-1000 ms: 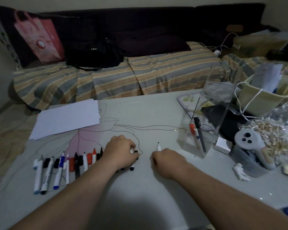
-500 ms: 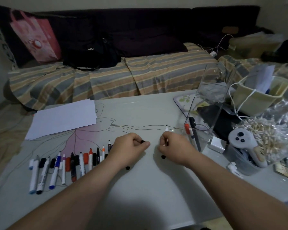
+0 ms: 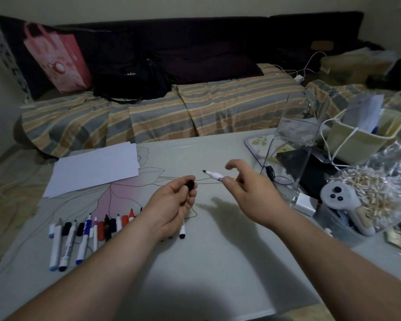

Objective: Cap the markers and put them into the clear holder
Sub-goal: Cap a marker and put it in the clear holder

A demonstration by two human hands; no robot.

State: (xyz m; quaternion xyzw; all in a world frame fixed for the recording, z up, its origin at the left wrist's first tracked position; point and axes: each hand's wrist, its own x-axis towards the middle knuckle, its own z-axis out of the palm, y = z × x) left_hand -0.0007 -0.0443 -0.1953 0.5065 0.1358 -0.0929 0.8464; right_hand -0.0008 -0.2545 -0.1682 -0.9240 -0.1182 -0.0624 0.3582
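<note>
Now | left hand (image 3: 171,205) pinches black cap (image 3: 190,183) | right hand (image 3: 252,188) grips uncapped marker (image 3: 214,175) | clear holder (image 3: 294,144) beside controller (image 3: 343,202)

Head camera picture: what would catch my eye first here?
Two bare hands meet mid-table: the left hand pinches a small black cap, and the right hand holds an uncapped white marker pointing at it. A row of markers lies at the left, and a clear holder stands at the right.

White paper (image 3: 95,169), pink bag (image 3: 57,63), striped sofa cover (image 3: 195,110), game controller (image 3: 343,200)
</note>
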